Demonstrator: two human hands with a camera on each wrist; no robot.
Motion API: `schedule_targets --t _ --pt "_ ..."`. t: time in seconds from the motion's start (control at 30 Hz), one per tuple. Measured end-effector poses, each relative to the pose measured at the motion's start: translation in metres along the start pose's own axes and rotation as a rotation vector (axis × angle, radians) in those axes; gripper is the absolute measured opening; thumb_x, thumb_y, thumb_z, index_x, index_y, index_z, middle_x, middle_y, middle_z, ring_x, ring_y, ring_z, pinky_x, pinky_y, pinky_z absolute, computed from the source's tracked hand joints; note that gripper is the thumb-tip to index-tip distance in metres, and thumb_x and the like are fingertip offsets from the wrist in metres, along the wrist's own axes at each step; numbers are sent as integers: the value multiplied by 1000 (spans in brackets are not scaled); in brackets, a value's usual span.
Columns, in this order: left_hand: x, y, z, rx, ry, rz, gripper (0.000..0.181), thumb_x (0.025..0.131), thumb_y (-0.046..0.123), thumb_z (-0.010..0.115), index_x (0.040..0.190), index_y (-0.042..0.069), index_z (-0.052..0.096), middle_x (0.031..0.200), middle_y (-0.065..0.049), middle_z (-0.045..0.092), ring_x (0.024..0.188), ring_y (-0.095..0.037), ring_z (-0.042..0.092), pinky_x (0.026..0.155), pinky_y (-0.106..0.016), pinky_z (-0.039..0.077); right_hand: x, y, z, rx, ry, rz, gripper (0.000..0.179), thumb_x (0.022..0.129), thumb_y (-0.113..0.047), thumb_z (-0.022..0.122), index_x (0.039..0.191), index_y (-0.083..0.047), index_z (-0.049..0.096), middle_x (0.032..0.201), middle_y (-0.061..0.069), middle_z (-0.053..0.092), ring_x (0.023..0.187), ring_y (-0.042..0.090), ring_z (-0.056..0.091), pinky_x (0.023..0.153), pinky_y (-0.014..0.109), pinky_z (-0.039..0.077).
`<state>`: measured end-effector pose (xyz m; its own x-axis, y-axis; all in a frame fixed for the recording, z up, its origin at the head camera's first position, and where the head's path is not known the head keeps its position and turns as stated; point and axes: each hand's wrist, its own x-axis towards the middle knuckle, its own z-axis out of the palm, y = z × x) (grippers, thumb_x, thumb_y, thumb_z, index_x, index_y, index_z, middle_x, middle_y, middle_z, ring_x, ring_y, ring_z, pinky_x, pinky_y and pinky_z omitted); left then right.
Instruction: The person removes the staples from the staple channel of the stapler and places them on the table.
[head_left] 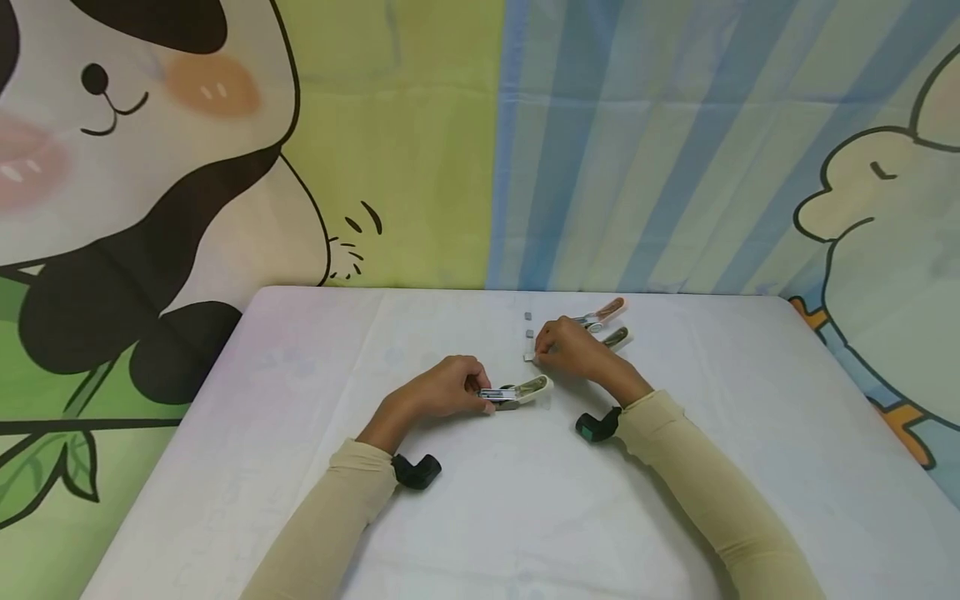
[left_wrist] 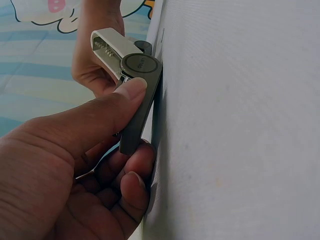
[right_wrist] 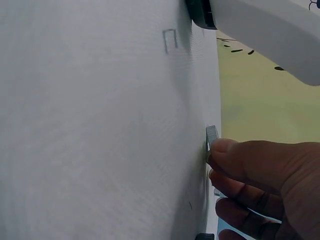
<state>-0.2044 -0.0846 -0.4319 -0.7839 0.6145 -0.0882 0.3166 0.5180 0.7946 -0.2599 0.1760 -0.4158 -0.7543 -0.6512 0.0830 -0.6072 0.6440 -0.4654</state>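
My left hand [head_left: 446, 387] holds a small grey and white stapler [head_left: 534, 386] low over the white table. In the left wrist view the thumb presses on the side of the stapler's grey body [left_wrist: 140, 63], and its white-edged top arm is swung up at an angle. My right hand [head_left: 573, 346] is farther back, with thumb and fingers pinching a short strip of staples [right_wrist: 212, 134] at the tabletop. Two more short staple strips, the farther one [head_left: 528, 316] and the nearer one [head_left: 529, 333], lie in a row beyond that hand.
Behind the right hand lie a stapler with a pink arm [head_left: 611, 308] and another with a pale-edged arm [head_left: 617, 337], partly hidden. One loose staple [right_wrist: 170, 40] lies on the cloth. A printed curtain [head_left: 420, 167] hangs along the table's far edge.
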Motion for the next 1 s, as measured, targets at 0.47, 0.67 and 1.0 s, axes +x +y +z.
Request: schedule_targets --t 0.47,0.67,1.0 --pt "0 0 1 7 13 0 20 79 17 83 89 10 68 84 0 59 75 -15 54 67 -30 46 -16 -13 -12 37 107 44 6 90 -5 70 94 -6 73 101 8 67 100 30 56 91 47 43" --pt "1 1 4 5 -5 15 19 80 17 82 89 10 68 85 0 59 75 -15 54 67 -29 46 -36 -22 -16 238 -39 -43 25 92 -22 70 111 -6 69 103 1 67 91 16 60 81 40 50" --pt "4 7 8 51 -14 -6 18 81 21 82 85 11 67 79 1 61 71 -13 56 65 -29 46 -48 -38 -23 108 -184 -135 23 90 -13 72 110 -2 70 99 2 64 86 13 58 77 38 51"
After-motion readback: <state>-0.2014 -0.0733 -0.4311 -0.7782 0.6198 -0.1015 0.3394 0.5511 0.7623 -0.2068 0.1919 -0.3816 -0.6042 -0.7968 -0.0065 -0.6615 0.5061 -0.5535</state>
